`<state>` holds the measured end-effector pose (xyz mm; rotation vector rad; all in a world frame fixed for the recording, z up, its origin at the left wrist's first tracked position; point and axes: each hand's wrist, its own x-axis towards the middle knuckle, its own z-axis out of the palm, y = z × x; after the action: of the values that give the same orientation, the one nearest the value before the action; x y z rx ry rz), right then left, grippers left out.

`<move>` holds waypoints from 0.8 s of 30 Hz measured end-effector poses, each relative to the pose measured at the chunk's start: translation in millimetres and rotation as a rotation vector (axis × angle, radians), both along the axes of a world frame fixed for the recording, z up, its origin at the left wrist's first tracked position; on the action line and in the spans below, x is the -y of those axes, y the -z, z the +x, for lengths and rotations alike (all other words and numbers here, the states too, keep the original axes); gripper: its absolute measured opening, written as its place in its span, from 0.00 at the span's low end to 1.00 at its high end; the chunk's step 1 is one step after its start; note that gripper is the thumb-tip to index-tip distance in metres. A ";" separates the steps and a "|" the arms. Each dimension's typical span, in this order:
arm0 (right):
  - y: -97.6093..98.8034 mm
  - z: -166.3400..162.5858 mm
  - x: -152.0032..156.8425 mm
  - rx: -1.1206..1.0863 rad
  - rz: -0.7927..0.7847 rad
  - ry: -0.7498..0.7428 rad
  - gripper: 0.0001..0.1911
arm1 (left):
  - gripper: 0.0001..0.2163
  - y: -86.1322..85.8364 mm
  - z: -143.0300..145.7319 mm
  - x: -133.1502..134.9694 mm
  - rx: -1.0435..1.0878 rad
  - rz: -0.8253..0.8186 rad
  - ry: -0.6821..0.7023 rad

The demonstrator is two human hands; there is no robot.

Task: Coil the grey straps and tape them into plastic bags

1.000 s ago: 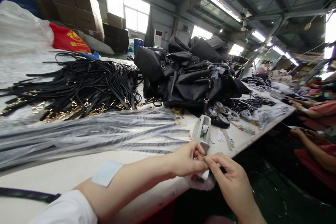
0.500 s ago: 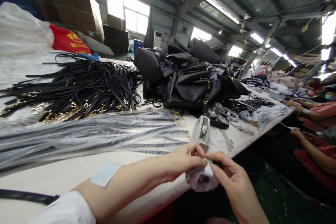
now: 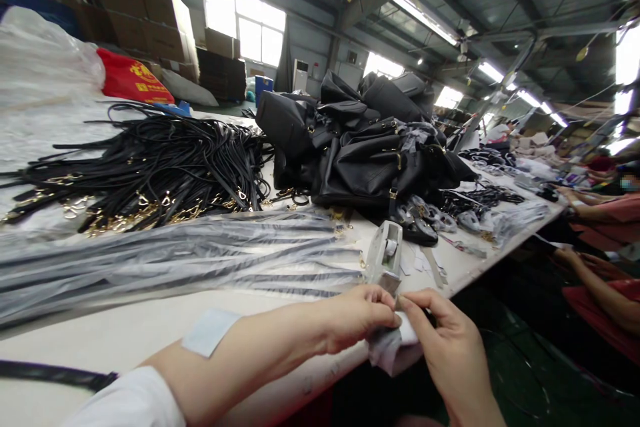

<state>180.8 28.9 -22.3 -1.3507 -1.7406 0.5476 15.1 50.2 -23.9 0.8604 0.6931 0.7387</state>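
Note:
Both hands pinch a small bundle [image 3: 391,355] in translucent wrap at the table's front edge; what is inside is hidden. My left hand [image 3: 361,317] grips its upper left side with thumb and curled fingers. From the other side, my right hand [image 3: 447,340] presses thumb and index finger together on its top, where a white patch shows. A grey tape dispenser [image 3: 384,255] stands on the table [image 3: 265,312] just beyond my fingers. A pale blue square sheet [image 3: 210,332] lies on my left forearm.
Plastic-sleeved straps [image 3: 175,255] stretch across the table on the left. Behind them are piled black straps [image 3: 165,160] with gold clasps. Black bags [image 3: 357,167] are heaped at the centre. Scissors-like metal tool [image 3: 434,267] lies right of the dispenser. Co-workers' arms [image 3: 595,280] are at the right.
The bundle and both hands have shifted slightly right and down. The bundle has turned, so its round opening no longer shows. My fingertips remain together at its top.

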 end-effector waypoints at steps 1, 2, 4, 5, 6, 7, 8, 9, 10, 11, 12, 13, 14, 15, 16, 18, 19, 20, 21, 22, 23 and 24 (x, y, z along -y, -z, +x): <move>-1.2 -1.1 1.1 0.017 0.050 -0.020 0.10 | 0.11 -1.1 -0.7 -0.5 0.005 0.004 -0.001; -2.3 -1.6 2.6 0.028 0.104 -0.049 0.09 | 0.11 -1.9 -1.5 -0.9 0.014 0.005 -0.009; -5.1 -0.7 5.9 0.041 0.197 -0.121 0.07 | 0.12 -2.8 -3.2 -1.4 0.043 -0.001 -0.039; -6.9 0.6 7.5 0.056 0.230 -0.160 0.06 | 0.14 -2.9 -3.9 -1.4 0.059 -0.010 -0.051; -9.0 2.2 9.1 0.079 0.252 -0.198 0.06 | 0.15 -2.8 -4.5 -1.4 0.073 -0.019 -0.058; -11.4 4.0 10.3 0.107 0.268 -0.235 0.06 | 0.16 -2.7 -5.0 -1.4 0.083 -0.023 -0.064; -13.7 5.7 11.2 0.140 0.274 -0.266 0.06 | 0.17 -2.5 -5.3 -1.4 0.087 -0.017 -0.072; -15.9 7.2 11.6 0.172 0.276 -0.289 0.06 | 0.17 -2.5 -5.5 -1.6 0.086 -0.006 -0.084; -17.5 8.3 11.6 0.202 0.280 -0.307 0.07 | 0.17 -2.7 -5.6 -1.9 0.084 0.005 -0.106; -18.5 9.2 11.2 0.228 0.283 -0.316 0.08 | 0.16 -3.0 -5.7 -2.4 0.084 0.016 -0.133; -18.8 9.6 10.6 0.254 0.288 -0.321 0.09 | 0.16 -3.5 -5.7 -3.0 0.093 0.023 -0.161; -18.4 9.7 9.9 0.274 0.292 -0.321 0.10 | 0.15 -4.1 -5.7 -3.6 0.107 0.025 -0.184; -17.6 9.4 9.2 0.287 0.297 -0.319 0.11 | 0.14 -4.6 -5.6 -4.2 0.120 0.026 -0.199; -16.4 9.0 8.9 0.290 0.305 -0.317 0.12 | 0.14 -4.9 -5.5 -4.6 0.130 0.029 -0.207; -15.1 8.4 9.0 0.282 0.315 -0.312 0.12 | 0.13 -5.0 -5.3 -4.9 0.133 0.037 -0.209; -12.9 8.0 10.8 0.239 0.332 -0.296 0.12 | 0.15 -4.8 -5.1 -5.1 0.116 0.061 -0.205; -12.0 8.6 12.2 0.212 0.332 -0.293 0.12 | 0.16 -4.7 -5.3 -5.1 0.104 0.069 -0.202; -11.2 10.0 13.6 0.179 0.325 -0.288 0.10 | 0.18 -5.0 -5.7 -5.2 0.100 0.074 -0.199; -10.3 12.3 14.3 0.131 0.308 -0.275 0.09 | 0.19 -5.6 -6.6 -5.5 0.101 0.074 -0.192; -9.0 15.4 13.9 0.062 0.294 -0.248 0.08 | 0.20 -6.8 -7.7 -5.7 0.104 0.075 -0.185; -7.3 19.2 11.6 -0.027 0.285 -0.204 0.07 | 0.21 -8.3 -9.1 -6.0 0.106 0.080 -0.178; -4.9 23.5 7.0 -0.126 0.283 -0.133 0.08 | 0.20 -10.2 -10.5 -6.0 0.101 0.091 -0.171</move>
<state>204.2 22.0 -17.4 -0.9886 -1.7382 0.4296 4.6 56.2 -13.8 0.8475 0.6514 0.9671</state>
